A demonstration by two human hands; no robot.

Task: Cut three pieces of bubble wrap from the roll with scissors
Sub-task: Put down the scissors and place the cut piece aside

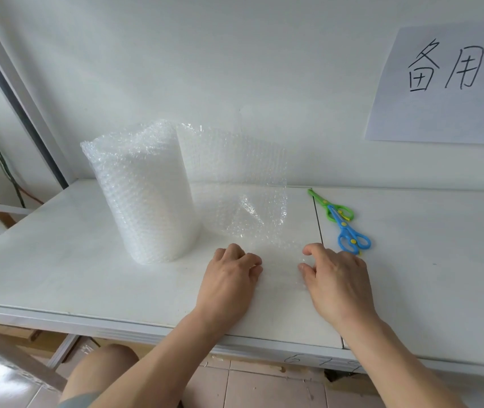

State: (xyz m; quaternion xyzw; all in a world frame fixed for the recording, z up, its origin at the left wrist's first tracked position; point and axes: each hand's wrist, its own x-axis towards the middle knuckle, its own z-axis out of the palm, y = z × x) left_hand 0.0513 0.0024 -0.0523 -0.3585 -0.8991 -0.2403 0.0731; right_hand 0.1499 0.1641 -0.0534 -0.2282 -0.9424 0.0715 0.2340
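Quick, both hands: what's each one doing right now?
Left hand: fingers curled, pressing the bubble wrap sheet, no grasp.
Right hand: same, on the sheet's right edge.

Looks like a packing or storage workroom to me. I see white shelving [58, 260], handwritten wall sign [447, 83], tiled floor [264, 387].

Two bare forearms, no sleeves showing. Left hand [229, 278] and right hand [338, 278]: no rings, no watch, no bands, nails short. Bare knee [108, 369] low in the frame. Edge of grey-green garment [78, 400] at the bottom, likely shorts, too cropped to tell. No other clothing in view.
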